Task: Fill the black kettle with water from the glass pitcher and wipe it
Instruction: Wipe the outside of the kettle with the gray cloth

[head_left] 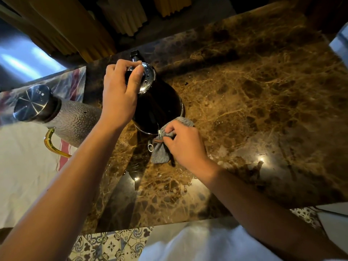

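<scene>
At the far left a glass pitcher (73, 119) with a dimpled body, a steel cap and an amber handle stands on a pale cloth (24, 166) with red stripes that covers that end of the surface (263, 91), a glossy brown marble slab. Just right of the pitcher, the left hand (120, 95) reaches in from below and is closed over the top of the black kettle (158, 110), fingers and thumb gripping the shiny perforated lid near the black handle end that sticks out behind. The kettle sits on the bare marble near the middle of the surface, close beside the pitcher but not clearly touching it. At the kettle's near side its thin spout comes toward the camera, and the right hand (184, 144) is closed around a grey cloth (162, 149), pinching it against the spout where it meets the kettle body; the cloth's loose end hangs down to the marble. Small wet spots glint on the surface around that hand.
</scene>
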Action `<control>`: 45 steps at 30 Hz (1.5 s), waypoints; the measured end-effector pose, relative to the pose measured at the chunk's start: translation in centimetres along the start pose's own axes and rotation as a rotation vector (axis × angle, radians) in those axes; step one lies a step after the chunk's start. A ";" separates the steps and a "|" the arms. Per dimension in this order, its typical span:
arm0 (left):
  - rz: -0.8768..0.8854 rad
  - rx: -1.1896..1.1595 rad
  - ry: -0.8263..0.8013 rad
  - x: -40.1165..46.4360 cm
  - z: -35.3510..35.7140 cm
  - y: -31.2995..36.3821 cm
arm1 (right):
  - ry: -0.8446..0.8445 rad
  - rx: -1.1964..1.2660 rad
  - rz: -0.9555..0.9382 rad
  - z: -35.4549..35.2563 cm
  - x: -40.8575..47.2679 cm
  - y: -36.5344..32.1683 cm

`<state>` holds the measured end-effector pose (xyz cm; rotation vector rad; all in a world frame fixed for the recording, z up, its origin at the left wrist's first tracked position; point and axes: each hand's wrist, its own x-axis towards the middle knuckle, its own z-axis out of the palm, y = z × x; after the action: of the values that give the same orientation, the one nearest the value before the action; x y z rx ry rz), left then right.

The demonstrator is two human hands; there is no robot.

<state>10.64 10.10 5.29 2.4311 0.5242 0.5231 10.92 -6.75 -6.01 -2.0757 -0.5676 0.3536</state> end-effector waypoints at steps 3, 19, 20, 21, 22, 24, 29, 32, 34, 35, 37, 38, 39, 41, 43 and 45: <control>-0.006 -0.002 -0.002 0.0 0.0 0.1 | 0.010 0.013 -0.038 0.1 -0.4 -0.2; 0.127 -0.086 -0.078 -1.9 -1.0 -0.8 | -0.153 -0.038 -0.028 -6.6 10.2 0.7; 0.131 -0.106 -0.081 -2.0 -1.0 -0.9 | -0.194 0.008 -0.019 -6.7 10.8 0.4; 0.136 -0.127 -0.082 -2.1 -1.0 -1.0 | -0.235 0.070 0.004 -6.8 11.3 0.1; 0.141 -0.142 -0.082 -2.2 -1.0 -1.1 | -0.280 0.132 0.038 -6.8 11.7 0.0; 0.149 -0.156 -0.077 -2.2 -0.9 -1.1 | -0.350 0.203 0.090 -7.0 12.3 -0.1; 0.164 -0.152 -0.046 -2.3 -0.7 -1.0 | -0.234 0.123 0.060 -6.7 10.6 1.3; 0.166 -0.147 -0.035 -2.2 -0.6 -1.2 | -0.113 0.177 0.110 -6.3 7.4 2.5; 0.164 -0.155 -0.034 -2.2 -0.5 -1.2 | -0.076 0.311 0.160 -6.1 5.4 2.9; 0.161 -0.160 -0.033 -2.2 -0.4 -1.2 | -0.060 0.354 0.182 -6.0 4.4 3.0; 0.158 -0.165 -0.026 -2.3 -0.3 -1.1 | -0.043 0.388 0.199 -5.4 2.1 2.8; 0.157 -0.166 -0.021 -2.3 -0.3 -1.1 | -0.046 0.359 0.197 -5.0 1.0 2.6; 0.158 -0.166 -0.017 -2.3 -0.3 -1.2 | -0.056 0.304 0.189 -4.4 -0.1 2.5; 0.159 -0.168 -0.020 -2.2 -0.4 -1.2 | -0.046 0.231 0.175 -3.4 -1.3 2.2; 0.146 -0.180 -0.038 -2.1 -0.5 -1.2 | 0.059 0.245 0.182 -3.1 -0.6 1.6; 0.113 -0.204 -0.073 -2.1 -0.8 -1.1 | 0.126 0.220 0.169 -3.8 1.4 0.5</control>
<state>8.17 10.29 4.69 2.2834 0.2891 0.5061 13.93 -8.98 -4.40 -1.9209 -0.2659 0.3626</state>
